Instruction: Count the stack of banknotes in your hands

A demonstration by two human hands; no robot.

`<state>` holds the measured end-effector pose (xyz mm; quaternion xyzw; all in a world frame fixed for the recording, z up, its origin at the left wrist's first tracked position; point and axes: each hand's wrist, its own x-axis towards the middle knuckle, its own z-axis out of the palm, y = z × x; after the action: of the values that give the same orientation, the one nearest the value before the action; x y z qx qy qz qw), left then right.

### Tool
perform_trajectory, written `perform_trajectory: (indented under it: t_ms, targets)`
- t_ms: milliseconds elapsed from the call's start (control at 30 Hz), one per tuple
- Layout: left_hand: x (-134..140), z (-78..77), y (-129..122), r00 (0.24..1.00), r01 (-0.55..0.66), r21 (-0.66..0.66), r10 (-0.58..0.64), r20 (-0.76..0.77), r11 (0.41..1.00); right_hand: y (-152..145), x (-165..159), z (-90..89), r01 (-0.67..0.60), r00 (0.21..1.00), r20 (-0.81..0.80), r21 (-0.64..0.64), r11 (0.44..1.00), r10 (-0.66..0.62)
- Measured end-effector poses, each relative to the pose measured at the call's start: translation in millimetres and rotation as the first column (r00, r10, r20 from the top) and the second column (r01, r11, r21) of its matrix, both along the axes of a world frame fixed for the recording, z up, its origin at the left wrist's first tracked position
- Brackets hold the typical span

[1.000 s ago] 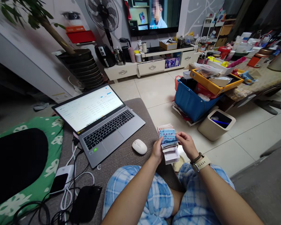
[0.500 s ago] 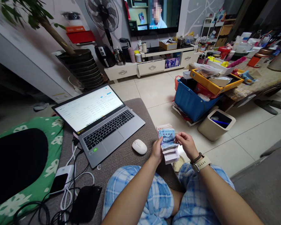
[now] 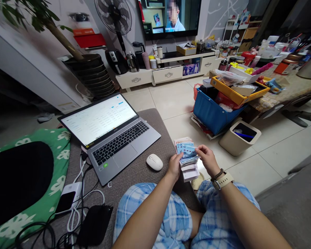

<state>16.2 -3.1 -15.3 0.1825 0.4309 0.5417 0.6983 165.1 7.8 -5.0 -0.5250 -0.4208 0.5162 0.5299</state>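
Observation:
A folded stack of banknotes (image 3: 189, 169) is gripped by my left hand (image 3: 174, 166), its thumb lying over the front notes. Blue notes face up at the top, with reddish ones fanned behind them and paler ends hanging below. My right hand (image 3: 207, 159) pinches the right edge of a blue banknote (image 3: 189, 150) between thumb and fingertips, and that note slants away from the others. Left of my hands, a white mouse (image 3: 154, 162) rests on the grey cushioned seat (image 3: 142, 180).
An open laptop (image 3: 119, 148) stands on the seat, with a power strip (image 3: 69, 197) and tangled cables to its left. Beyond my right hand are a beige bin (image 3: 229, 141) and a blue box (image 3: 209, 112) on the tiled floor. A cluttered table (image 3: 287, 84) is at the right.
My right hand has drawn a blue note slightly up and to the right, so it now tilts across the stack. My left hand keeps its hold.

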Motion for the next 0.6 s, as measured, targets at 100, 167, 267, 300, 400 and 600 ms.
perform_trajectory:
  t_ms: [100,167,267,300,400,600]
  targets:
    - [-0.1,-0.3,-0.3,1.000,0.001,0.005,-0.001,-0.002,1.000,0.7,0.9,-2.7,-0.023,1.000,-0.011,0.026,0.999,0.024]
    - [-0.2,-0.5,-0.2,1.000,-0.002,0.009,0.002,0.002,1.000,1.1,1.0,-3.8,-0.026,0.999,-0.029,0.028,0.999,0.026]
    - [-0.2,-0.8,0.6,1.000,-0.009,0.016,0.009,0.017,1.000,0.7,0.3,-2.6,-0.029,0.998,-0.058,0.015,0.999,0.030]
    - [-0.1,-0.9,0.9,1.000,-0.012,0.016,0.011,0.027,1.000,0.4,0.0,-1.7,-0.034,0.997,-0.065,0.013,0.999,0.035]
    - [0.3,-1.2,2.0,0.998,-0.026,0.001,0.026,0.064,1.000,-0.7,-0.4,0.8,-0.054,0.996,-0.074,0.023,0.998,0.056]
    - [1.0,-2.5,3.2,0.992,-0.037,-0.010,0.038,0.121,0.999,-1.2,0.6,0.7,-0.086,0.993,-0.074,0.042,0.995,0.089]
